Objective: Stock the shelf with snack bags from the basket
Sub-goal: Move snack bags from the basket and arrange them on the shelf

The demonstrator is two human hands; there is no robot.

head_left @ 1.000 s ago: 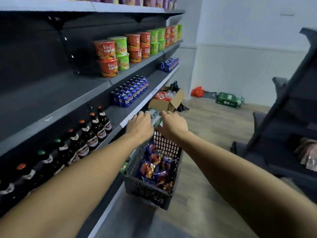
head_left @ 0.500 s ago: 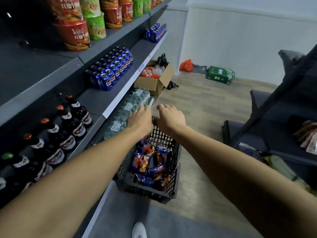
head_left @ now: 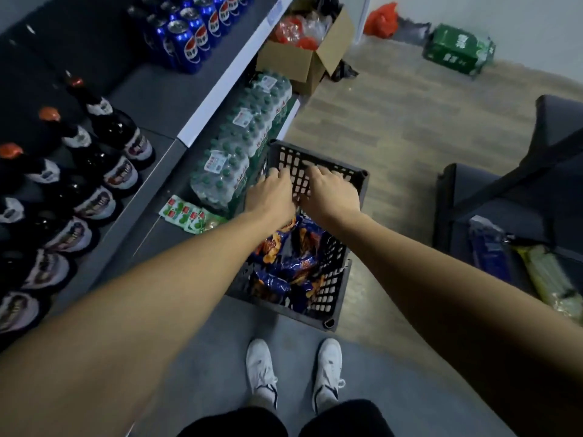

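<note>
Lower now than half a second ago, the black plastic lattice basket (head_left: 331,288) sits close to the grey floor (head_left: 410,127) just ahead of two white sneakers (head_left: 262,372), and the view has tipped down so the red and green noodle cups are out of sight.

Along the left edge, dark glass bottles with orange caps (head_left: 104,121) stand on the grey metal shelf (head_left: 151,99), several cut off by the frame. Blue soda cans (head_left: 186,42) stand farther back on that shelf. Below its white front edge lie shrink-wrapped packs of green-capped water bottles (head_left: 243,146) and a small green and white packet (head_left: 186,214).

Both hands are at the basket's far rim. The left hand (head_left: 271,197) curls its fingers over the rim; the right hand (head_left: 331,192), just beside it, does the same. How firmly either grips is hard to make out, since the fingertips are hidden behind the lattice wall.

Blue and orange snack bags (head_left: 284,263) lie piled inside the basket, partly hidden under the forearms; their print is blurred. At the right edge, a dark rack holds a yellow-green pack (head_left: 549,279), cut off.
</note>
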